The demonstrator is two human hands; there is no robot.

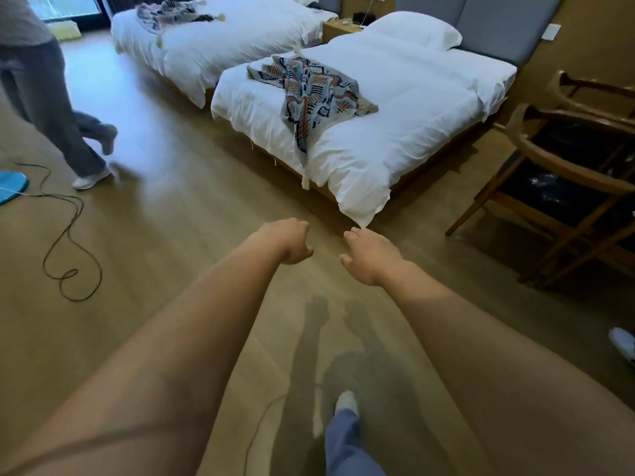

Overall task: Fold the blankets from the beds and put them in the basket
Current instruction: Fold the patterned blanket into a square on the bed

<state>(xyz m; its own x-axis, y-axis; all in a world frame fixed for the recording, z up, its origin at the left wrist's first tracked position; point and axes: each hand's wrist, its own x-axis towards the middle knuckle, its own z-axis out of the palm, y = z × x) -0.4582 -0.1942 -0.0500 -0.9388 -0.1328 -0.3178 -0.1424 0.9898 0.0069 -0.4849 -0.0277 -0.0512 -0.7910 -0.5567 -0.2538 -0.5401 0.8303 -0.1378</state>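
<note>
I am holding left hand (292,240) and right hand (369,255) out, loosely curled, empty; patterned blanket (311,87), upper centre, is awaiting approach and grasp.

Far blanket (168,12) blurred, pattern unclear.

Well off to the left of the fingers of the left hand (290,240), a person (44,97) in grey trousers and white shoes is stepping across the wooden floor (171,207) with one foot lifted. Nearer on that side, a dark cable (74,235) is lying in loops beside a blue object (10,185). To the right of the fingers of the right hand (371,254), two wooden chairs (556,173) with dark seats are standing close together, and far beyond the fingers a wooden nightstand (340,29) is standing.
</note>
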